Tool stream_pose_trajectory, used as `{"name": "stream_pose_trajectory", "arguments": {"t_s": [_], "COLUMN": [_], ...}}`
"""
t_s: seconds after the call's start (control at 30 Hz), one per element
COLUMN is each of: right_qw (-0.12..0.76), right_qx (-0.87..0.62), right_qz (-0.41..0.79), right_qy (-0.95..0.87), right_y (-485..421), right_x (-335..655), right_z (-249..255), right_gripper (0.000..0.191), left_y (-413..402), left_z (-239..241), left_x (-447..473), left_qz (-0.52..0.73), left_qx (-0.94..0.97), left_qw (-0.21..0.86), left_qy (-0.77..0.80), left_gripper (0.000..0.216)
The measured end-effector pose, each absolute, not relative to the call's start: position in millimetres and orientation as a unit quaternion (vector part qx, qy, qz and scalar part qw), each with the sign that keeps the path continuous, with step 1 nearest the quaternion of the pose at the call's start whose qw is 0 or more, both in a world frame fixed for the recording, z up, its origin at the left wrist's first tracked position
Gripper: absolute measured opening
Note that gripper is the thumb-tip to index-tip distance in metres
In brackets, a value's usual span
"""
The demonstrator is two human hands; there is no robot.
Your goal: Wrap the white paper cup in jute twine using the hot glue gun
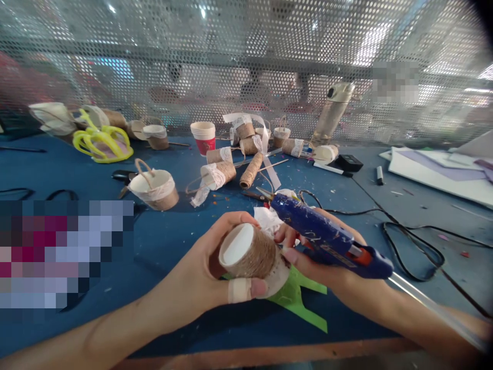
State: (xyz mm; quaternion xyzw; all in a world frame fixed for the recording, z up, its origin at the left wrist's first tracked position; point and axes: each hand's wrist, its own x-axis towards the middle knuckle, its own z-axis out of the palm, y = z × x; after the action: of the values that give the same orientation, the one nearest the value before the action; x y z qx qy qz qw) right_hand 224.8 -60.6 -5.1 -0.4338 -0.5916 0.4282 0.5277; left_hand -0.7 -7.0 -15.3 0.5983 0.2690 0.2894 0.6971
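Observation:
My left hand (215, 267) is closed round a paper cup (256, 254) wound with brown twine, its white base tilted toward me. A bandage wraps the thumb. In my right hand (327, 272) is a blue hot glue gun (316, 231), its nozzle pointing up and left, away from the cup. A clear glue stick (431, 303) sticks out of its back. My right thumb and fingers also reach the cup's far edge, where white lace (267, 220) bunches up. Below the cup lies a green paper cutout (302, 300), partly hidden.
A twine-wrapped basket with a handle (156, 190) stands to the left. Behind are several wrapped cups (221, 174), a twine roll (252, 170), a red-and-white paper cup (203, 139) and a bottle (333, 113). A black cord (416, 257) loops at right, near stacked sheets (435, 172).

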Motion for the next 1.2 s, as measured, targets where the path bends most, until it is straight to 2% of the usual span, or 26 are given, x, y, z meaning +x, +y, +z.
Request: {"name": "stream_pose_trajectory", "arguments": {"t_s": [0.73,1.2], "right_qw": [0.502,0.500], "right_qx": [-0.433,-0.429], "right_qz": [0.451,0.468], "right_qy": [-0.598,-0.590], "right_y": [-60.5,-58.9], "right_x": [228.1,230.5], "right_z": [-4.3,-3.8], "right_gripper": [0.012,0.017], "left_y": [-10.3,-7.8], "left_z": [-17.4,-15.5], "left_x": [-5.0,-7.8], "left_qz": [0.294,0.294], "left_qx": [0.656,0.664], "left_qw": [0.656,0.642], "left_qy": [0.231,0.246], "left_gripper": [0.059,0.061]}}
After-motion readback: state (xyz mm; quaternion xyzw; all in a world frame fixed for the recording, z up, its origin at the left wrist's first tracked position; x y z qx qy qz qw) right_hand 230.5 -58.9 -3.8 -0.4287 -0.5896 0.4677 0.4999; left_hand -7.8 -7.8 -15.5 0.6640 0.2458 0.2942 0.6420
